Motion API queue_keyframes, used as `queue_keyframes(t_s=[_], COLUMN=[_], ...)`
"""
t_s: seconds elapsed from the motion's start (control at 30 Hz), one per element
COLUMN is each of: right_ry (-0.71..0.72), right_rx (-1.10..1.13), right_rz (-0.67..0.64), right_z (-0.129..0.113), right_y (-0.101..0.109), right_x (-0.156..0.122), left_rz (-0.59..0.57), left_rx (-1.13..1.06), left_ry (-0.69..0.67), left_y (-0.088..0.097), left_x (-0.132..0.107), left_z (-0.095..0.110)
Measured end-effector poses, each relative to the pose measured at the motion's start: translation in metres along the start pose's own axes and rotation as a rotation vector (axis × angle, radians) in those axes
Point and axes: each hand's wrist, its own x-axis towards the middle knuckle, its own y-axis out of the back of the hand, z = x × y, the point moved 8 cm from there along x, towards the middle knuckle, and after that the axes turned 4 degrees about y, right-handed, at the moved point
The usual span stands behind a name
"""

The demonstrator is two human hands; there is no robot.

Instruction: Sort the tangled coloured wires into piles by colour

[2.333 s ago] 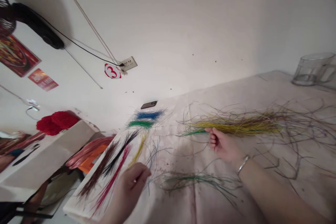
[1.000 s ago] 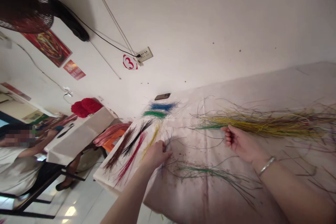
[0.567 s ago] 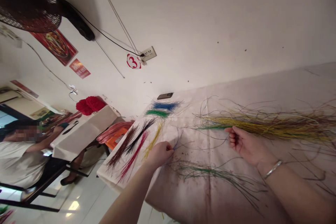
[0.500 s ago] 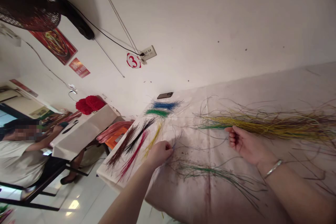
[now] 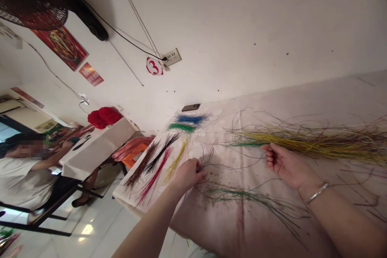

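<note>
A: How far along does the work look?

B: Partly done, I'd judge. Six single-colour bundles lie on the worktop [image 5: 317, 96], all on the person's side of the phone [image 5: 190, 107]. The blue bundle [image 5: 191, 118] is just beside it and the green bundle [image 5: 181, 127] comes next. Farther from the phone, toward the worktop's edge, the yellow bundle [image 5: 177, 157], black bundle [image 5: 163, 149], red bundle [image 5: 154, 177] and brown bundle [image 5: 140, 167] lie side by side.

A: And what is left?

B: The larger share, it seems. The mixed heap [image 5: 317, 143] is mostly yellow with green and dark strands through it. It stretches well to the right of the phone, with strays scattered about it. A thin spray of loose green strands [image 5: 242, 195] lies nearer the person than the phone, between the two forearms.

A: And the hands?

B: The left hand [image 5: 188, 174] has its grip pinched together on a few thin strands [image 5: 208, 156], which fan up from the fingertips. It is near the yellow bundle, well on the person's side of the phone. The right hand [image 5: 284, 164], with a bracelet [image 5: 317, 192] at the wrist, sits at the end of the heap that lies closest to the phone, fingers curled in. It touches the heap, but I cannot tell whether that grip is clamped on any strands.

A: So where does it stand?

B: Short of the middle, by my reading: the tidy bundles are small beside the heap.
</note>
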Motion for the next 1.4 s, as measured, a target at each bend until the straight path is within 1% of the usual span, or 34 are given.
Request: queue_keyframes(t_s=[0.07,0.27,0.43,0.53,0.7,0.8,0.87,1.0,1.1,1.2,1.3,1.4], right_ry=[0.001,0.003,0.005,0.01,0.022,0.028,0.035,0.045,0.066,0.102,0.134,0.165], right_rx=[-0.001,-0.005,0.004,0.003,0.002,-0.004,-0.014,-0.046,-0.075,-0.132,-0.225,-0.318], right_rz=[0.004,0.01,-0.002,-0.009,-0.024,-0.026,-0.022,-0.018,-0.027,-0.055,-0.053,-0.069], right_z=[0.0,0.0,-0.001,0.0,0.001,0.001,0.0,0.0,0.0,-0.001,-0.001,-0.001], right_y=[0.0,0.0,-0.002,-0.002,-0.001,-0.001,-0.001,-0.002,-0.003,-0.005,-0.006,-0.01], right_x=[0.0,-0.001,-0.002,-0.001,0.002,0.001,0.001,0.0,0.0,-0.001,-0.002,-0.003], left_rz=[-0.006,-0.018,-0.012,0.026,0.089,0.164,0.208,0.325,0.405,0.443,0.395,0.277], left_rx=[0.033,0.039,0.018,-0.03,-0.149,-0.179,-0.191,-0.179,-0.127,-0.2,-0.393,-0.589], left_ry=[0.013,0.025,0.019,0.027,0.04,0.03,0.019,-0.039,-0.091,-0.187,-0.301,-0.365], left_y=[-0.001,-0.004,0.0,0.006,0.014,0.027,0.037,0.06,0.074,0.081,0.081,0.074], left_x=[0.002,0.012,0.011,0.009,0.009,0.009,0.006,-0.006,-0.019,-0.03,-0.038,-0.04], left_z=[0.001,-0.006,-0.008,-0.012,-0.025,-0.029,-0.027,-0.012,0.007,0.03,0.054,0.08])
